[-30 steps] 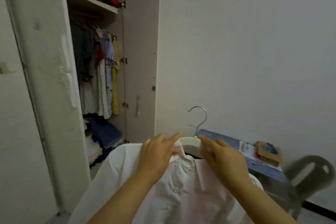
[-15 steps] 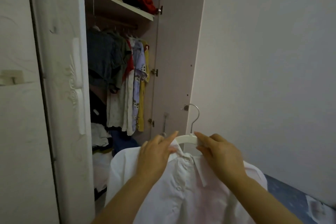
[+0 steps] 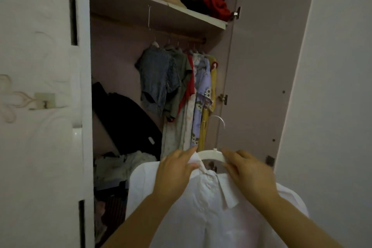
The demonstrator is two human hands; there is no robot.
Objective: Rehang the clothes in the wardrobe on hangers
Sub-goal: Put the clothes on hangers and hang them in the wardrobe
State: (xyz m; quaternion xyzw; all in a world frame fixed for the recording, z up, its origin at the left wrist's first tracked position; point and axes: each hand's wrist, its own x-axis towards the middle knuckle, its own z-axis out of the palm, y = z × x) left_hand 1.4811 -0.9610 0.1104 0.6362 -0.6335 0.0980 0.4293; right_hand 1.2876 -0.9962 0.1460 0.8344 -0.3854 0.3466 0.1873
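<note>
A white collared shirt [image 3: 203,207] hangs on a white hanger [image 3: 211,154] with a metal hook, held up in front of the open wardrobe. My left hand [image 3: 174,175] pinches the shirt's collar on the hanger's left shoulder. On the other side, my right hand [image 3: 249,175] grips the hanger's right arm through the collar. Higher up inside the wardrobe, a wooden rail [image 3: 187,39] carries several hung garments [image 3: 177,88] bunched at its right end. The left half of the rail is bare.
A shelf [image 3: 157,7] above the rail is piled with folded clothes. A dark garment [image 3: 122,125] and heaps of clothes [image 3: 118,167] fill the wardrobe's lower left. The open wardrobe door [image 3: 261,66] stands at the right, the closed white door [image 3: 40,106] at the left.
The view has turned left from the bed and wall toward the wardrobe's inside. The shirt on its hanger has come closer to the opening, both hands keeping their hold.
</note>
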